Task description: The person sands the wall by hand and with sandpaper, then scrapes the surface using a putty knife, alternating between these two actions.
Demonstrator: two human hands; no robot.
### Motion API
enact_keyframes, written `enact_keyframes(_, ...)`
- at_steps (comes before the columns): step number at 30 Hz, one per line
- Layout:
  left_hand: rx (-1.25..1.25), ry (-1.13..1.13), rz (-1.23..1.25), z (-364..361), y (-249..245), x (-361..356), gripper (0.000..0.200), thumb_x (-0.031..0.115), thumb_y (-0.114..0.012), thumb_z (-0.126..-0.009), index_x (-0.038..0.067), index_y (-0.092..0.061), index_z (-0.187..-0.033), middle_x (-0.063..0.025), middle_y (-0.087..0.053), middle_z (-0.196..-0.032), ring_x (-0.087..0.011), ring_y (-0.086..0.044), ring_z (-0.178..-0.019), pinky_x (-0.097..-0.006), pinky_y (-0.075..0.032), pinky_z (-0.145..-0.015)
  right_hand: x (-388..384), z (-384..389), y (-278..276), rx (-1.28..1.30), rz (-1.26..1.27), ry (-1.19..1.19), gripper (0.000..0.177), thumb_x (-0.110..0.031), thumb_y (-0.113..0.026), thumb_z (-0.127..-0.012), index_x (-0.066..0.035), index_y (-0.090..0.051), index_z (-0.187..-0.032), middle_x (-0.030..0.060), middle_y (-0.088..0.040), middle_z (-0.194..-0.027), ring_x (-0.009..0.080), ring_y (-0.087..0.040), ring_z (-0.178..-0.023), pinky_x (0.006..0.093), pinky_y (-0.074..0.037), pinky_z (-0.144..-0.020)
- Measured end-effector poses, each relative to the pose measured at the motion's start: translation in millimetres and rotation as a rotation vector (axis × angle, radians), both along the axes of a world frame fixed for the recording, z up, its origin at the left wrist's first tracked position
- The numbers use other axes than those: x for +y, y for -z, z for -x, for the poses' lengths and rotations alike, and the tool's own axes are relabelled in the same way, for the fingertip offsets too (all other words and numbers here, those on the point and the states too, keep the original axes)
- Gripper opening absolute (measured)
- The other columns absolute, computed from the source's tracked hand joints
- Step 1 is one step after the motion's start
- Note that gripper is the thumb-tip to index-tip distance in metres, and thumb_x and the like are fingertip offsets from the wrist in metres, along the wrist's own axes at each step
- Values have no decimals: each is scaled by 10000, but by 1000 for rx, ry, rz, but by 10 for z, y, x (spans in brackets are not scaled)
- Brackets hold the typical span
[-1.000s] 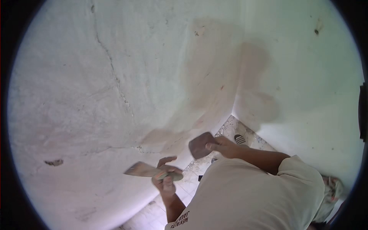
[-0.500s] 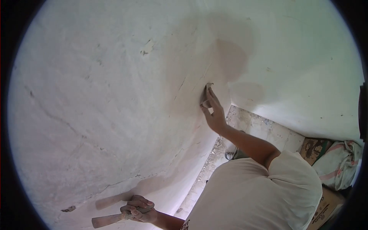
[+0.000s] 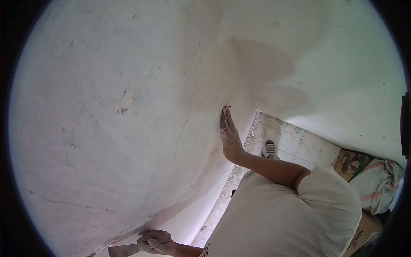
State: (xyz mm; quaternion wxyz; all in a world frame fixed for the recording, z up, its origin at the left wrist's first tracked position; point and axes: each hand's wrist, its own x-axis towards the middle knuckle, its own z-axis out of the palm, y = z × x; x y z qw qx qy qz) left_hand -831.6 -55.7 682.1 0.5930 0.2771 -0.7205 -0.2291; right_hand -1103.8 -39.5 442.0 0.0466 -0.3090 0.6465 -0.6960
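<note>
My right hand (image 3: 231, 139) is against the white wall (image 3: 141, 77), fingers stretched upward over a small thin grey-brown sheet (image 3: 223, 119). That piece lies between the fingers and the wall; its kind cannot be made out. Fine cracks run through the plaster left of this hand. Low at the bottom of the view, my left hand (image 3: 157, 242) is wrapped round the handle of a putty knife (image 3: 124, 250). Its broad blade points left, close to the wall, and the handle is mostly hidden by the fingers.
A second wall (image 3: 342, 85) meets this one at a corner. Below lies a tiled floor (image 3: 289, 139) with debris along the wall and a striped sandal (image 3: 269, 148). Cardboard boxes (image 3: 364, 233) and a white sack (image 3: 376, 186) stand at the right.
The view has shifted, so the chipped patch sits lower and further left. My right hand has slid down the wall with its sheet. My left hand keeps the putty knife, now lower in view.
</note>
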Motion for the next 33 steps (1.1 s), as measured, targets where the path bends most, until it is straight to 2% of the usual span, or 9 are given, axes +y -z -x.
enact_keyframes(6, -88, 64, -76, -45, -9, -27, 279, 233, -609, -946, 144, -478, -717, 18, -346, -441, -92, -329, -370, -267, -398, -412, 59, 90, 203, -6, -99, -68, 611, -262, -393, -1013, 37, -164, -1494, 299, -92, -1550, 454, -135, -1435, 575, -174, -1123)
enact_keyframes(9, -119, -202, -118, -241, 142, -65, 397, 397, -661, -883, 83, -425, -831, -23, -434, -498, -96, -375, -359, -207, -296, -328, -37, -48, 88, 13, -57, -38, 668, -249, -428, -1001, 43, -93, -1499, 281, -34, -1565, 454, -43, -1447, 540, -98, -1149)
enact_keyframes(13, -44, -175, -137, -191, 93, -49, 357, 360, -673, -879, 93, -473, -753, -19, -439, -491, -97, -372, -364, -229, -279, -319, -90, -160, -33, 22, -83, -2, 793, -303, -505, -969, 37, -24, -1499, 304, 50, -1553, 535, 0, -1416, 578, -133, -1136)
enact_keyframes(19, -45, 4, -50, -29, 30, -49, 311, 228, -609, -948, 107, -479, -693, 8, -381, -455, -86, -322, -357, -248, -277, -317, -144, 393, -161, -231, -68, 48, 772, -302, -517, -963, 53, -84, -1494, 321, -12, -1547, 500, -29, -1431, 579, -112, -1140)
enact_keyframes(23, -85, 17, -60, 71, -52, -25, 317, 222, -614, -944, 105, -469, -687, 2, -405, -474, -89, -327, -357, -250, -276, -318, -46, -184, -156, 5, -64, -8, 750, -276, -528, -970, 57, -100, -1490, 321, -71, -1541, 496, -69, -1427, 530, -173, -1147)
enact_keyframes(24, -80, 33, -72, 67, -50, -24, 317, 219, -616, -942, 108, -465, -687, 1, -410, -478, -90, -329, -357, -249, -277, -320, -54, -187, -114, 32, -121, -11, 713, -300, -448, -1011, 57, -63, -1494, 270, -14, -1570, 377, -30, -1468, 426, -102, -1181)
enact_keyframes(27, -78, 63, -55, -32, -1, -57, 317, 218, -628, -934, 120, -463, -682, 11, -405, -467, -96, -333, -360, -253, -295, -329, -202, 417, -110, -281, -174, 66, 749, -276, -475, -991, 54, -31, -1496, 288, 19, -1563, 397, -4, -1464, 486, -68, -1172)
enact_keyframes(31, -164, 33, 13, 57, -1, -47, 301, 207, -627, -934, 144, -492, -672, 11, -409, -465, -98, -345, -371, -247, -312, -352, -49, -137, -135, -3, -36, -9, 735, -346, -462, -999, 17, -76, -1509, 318, -42, -1547, 474, -40, -1441, 584, -144, -1130)
enact_keyframes(33, -182, 97, 0, -18, 17, -48, 293, 201, -627, -934, 159, -506, -670, 11, -413, -465, -100, -352, -376, -246, -333, -377, 44, -97, -238, -210, -239, -112, 750, -348, -482, -988, -12, -72, -1518, 282, -30, -1562, 466, -12, -1444, 599, -129, -1126)
